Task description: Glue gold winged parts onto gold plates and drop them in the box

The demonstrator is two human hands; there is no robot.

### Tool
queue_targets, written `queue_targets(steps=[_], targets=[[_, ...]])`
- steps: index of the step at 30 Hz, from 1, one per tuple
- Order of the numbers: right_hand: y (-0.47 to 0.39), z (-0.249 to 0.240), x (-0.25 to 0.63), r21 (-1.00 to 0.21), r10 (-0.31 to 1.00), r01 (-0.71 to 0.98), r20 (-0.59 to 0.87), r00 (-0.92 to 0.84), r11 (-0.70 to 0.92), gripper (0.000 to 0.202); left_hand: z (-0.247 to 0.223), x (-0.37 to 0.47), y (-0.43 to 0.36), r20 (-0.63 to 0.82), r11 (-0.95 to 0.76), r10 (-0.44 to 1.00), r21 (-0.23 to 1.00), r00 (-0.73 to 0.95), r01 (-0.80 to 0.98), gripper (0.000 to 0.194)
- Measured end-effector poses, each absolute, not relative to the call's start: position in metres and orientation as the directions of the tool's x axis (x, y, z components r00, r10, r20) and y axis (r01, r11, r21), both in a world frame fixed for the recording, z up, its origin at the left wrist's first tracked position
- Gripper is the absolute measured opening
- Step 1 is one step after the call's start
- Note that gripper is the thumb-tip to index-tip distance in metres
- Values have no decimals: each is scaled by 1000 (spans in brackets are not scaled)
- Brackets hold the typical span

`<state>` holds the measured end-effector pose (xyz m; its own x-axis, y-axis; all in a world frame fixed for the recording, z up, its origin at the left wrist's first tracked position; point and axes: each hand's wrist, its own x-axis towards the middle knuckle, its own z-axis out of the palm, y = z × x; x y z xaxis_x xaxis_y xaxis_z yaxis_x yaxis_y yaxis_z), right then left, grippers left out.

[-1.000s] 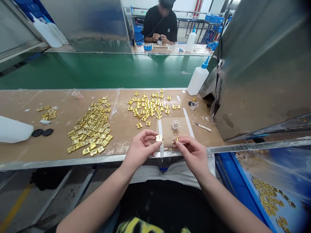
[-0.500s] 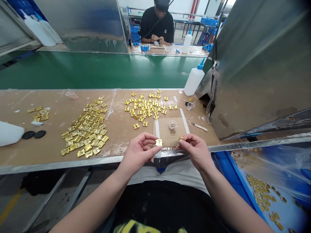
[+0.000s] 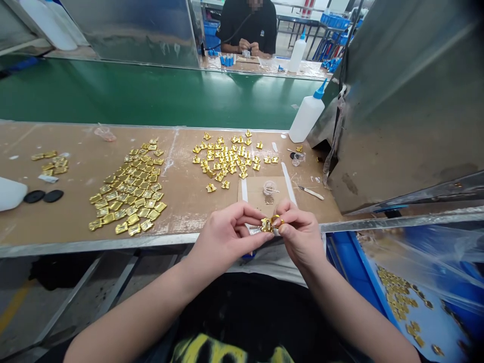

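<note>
Between thumb and fingers, my left hand (image 3: 232,229) pinches a small gold metal plate (image 3: 266,225). My right hand (image 3: 300,227) is closed on a smaller curved gold piece (image 3: 278,221), partly covered by the fingertips. The two gold parts meet or nearly meet above the bench's front edge; whether they touch I cannot tell. Just beyond the hands lies a cardboard pad (image 3: 257,194) with a small clear cup (image 3: 269,188) and a thin stick in it. Farther back is a cluster of small gold parts (image 3: 227,159). Flat gold plates (image 3: 132,189) lie in rows to the left.
A white squeeze bottle (image 3: 307,118) stands at the back right, near a metal partition (image 3: 408,101). A craft knife (image 3: 312,192) lies right of the pad. Beyond the green belt (image 3: 151,96) sits a co-worker (image 3: 247,27). A blue bin (image 3: 355,262) holds more gold parts at lower right.
My hands have come together. The left moved right with its gold plate, and the right brought its curved piece left against or close to it. The view has tilted slightly down.
</note>
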<state>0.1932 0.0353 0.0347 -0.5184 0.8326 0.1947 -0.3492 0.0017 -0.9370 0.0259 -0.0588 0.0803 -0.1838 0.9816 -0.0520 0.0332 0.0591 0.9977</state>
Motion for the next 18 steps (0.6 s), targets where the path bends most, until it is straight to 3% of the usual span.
queue_targets(steps=[6, 11, 14, 18], targets=[[35, 21, 194, -940, 815, -307, 293, -499, 150, 5, 80, 26, -57, -19, 35, 980, 996, -200, 77, 23], [38, 27, 201, -877, 719, -202, 474, -508, 436, 23, 78, 24, -55, -103, 87, 979, 991, -177, -99, 30], [43, 35, 205, -773, 564, -182, 582, -586, 608, 39, 75, 22, -54, -177, 141, 976, 958, -130, -249, 38], [53, 45, 207, -482, 331, -110, 732, -595, 869, 49, 71, 21, -55, -235, 193, 969, 908, -72, -371, 41]])
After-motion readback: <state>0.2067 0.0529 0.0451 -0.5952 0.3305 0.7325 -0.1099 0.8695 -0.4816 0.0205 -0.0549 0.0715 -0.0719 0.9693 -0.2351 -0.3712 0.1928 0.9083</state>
